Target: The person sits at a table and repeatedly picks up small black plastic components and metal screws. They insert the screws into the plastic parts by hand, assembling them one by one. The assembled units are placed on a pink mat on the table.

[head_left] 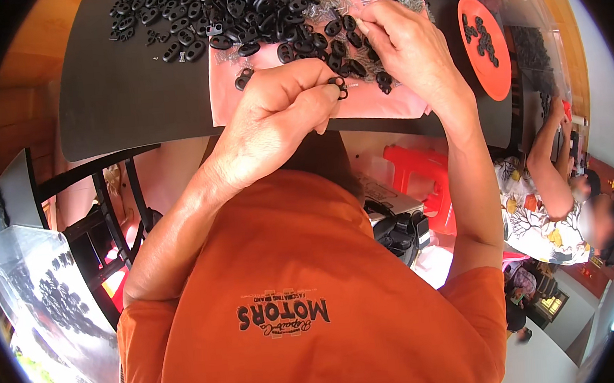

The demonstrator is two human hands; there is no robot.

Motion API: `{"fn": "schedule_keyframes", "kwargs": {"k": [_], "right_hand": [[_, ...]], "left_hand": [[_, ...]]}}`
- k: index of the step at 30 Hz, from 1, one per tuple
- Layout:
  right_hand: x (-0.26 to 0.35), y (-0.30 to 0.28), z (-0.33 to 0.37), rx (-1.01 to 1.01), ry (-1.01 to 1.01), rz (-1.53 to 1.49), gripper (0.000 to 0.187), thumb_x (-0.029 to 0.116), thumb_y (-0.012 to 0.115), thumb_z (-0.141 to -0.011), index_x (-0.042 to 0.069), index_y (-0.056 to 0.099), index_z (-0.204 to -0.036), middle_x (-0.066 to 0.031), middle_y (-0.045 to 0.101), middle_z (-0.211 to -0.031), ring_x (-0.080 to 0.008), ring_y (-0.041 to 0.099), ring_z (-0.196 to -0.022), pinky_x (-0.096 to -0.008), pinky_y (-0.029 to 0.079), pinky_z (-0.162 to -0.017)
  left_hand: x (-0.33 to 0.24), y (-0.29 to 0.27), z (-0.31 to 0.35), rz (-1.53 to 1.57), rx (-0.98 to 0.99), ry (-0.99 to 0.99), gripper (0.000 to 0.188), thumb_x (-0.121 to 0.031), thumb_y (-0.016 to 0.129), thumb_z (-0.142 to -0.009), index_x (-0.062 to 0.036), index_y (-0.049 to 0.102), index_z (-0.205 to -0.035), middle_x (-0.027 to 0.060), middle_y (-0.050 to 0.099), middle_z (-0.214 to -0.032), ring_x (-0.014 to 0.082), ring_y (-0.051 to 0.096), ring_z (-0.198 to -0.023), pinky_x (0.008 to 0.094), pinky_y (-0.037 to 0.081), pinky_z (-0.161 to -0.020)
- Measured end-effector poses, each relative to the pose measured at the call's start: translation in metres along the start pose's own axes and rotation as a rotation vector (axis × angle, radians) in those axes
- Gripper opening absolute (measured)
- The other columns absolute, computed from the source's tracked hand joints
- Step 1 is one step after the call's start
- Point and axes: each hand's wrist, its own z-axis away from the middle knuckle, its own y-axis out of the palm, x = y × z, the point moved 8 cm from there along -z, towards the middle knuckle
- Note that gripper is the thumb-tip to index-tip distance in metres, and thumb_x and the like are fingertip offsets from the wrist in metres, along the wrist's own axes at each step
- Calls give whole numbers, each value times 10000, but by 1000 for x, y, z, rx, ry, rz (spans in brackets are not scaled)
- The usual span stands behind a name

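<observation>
My left hand (pixel 283 108) pinches a small black cord lock body (pixel 340 87) with round holes between thumb and fingertips, just above the near part of a pink sheet (pixel 227 101). To its right, my right hand (pixel 411 45) is over the pile, thumb and forefinger drawn together. Whatever may be in that pinch is too small to make out. Many black cord lock parts (pixel 252 14) are heaped beyond both hands. Small clear springs (pixel 323 9) lie scattered among them, partly hidden under my right hand.
The sheet lies on a dark table (pixel 129 90). An orange plate (pixel 500 78) with small black pieces stands at the right. Below the table are a red stool (pixel 430 176) and a black chair frame (pixel 96 185). Another person in a patterned shirt (pixel 541 225) sits at right.
</observation>
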Motion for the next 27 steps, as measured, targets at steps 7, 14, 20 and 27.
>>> {"fn": "schedule_keyframes", "kwargs": {"k": [7, 14, 20, 27], "right_hand": [[-1, 7, -2, 44, 28, -27, 109, 120, 613, -842, 57, 607, -931, -78, 623, -832, -283, 620, -746, -361, 478, -614], [-2, 10, -5, 54, 4, -70, 81, 92, 622, -832, 44, 577, -880, -90, 610, -792, -285, 614, -717, -352, 467, -607], [-2, 10, -4, 28, -11, -108, 67, 58, 610, -829, 32, 568, -874, -100, 605, -783, -289, 611, -704, -349, 464, -606], [-6, 13, -3, 41, -8, -104, 68, 50, 610, -825, 30, 591, -887, -94, 618, -790, -278, 608, -681, -334, 462, -596]], "left_hand": [[1, -4, 0, 87, -8, -35, 199, -120, 472, -899, -24, 525, -732, -27, 462, -624, 42, 391, -601, 213, 325, -540], [2, -4, -2, 68, -12, -2, 207, -122, 477, -910, -35, 534, -731, -27, 471, -625, 39, 400, -594, 208, 327, -530], [4, -18, -5, 203, -104, -36, 153, -125, 512, -902, -24, 574, -805, -15, 532, -688, 10, 417, -589, 173, 316, -493], [4, -16, -4, 116, -74, -15, 148, -144, 482, -885, -47, 553, -798, -8, 543, -734, 28, 455, -610, 147, 309, -484]]}}
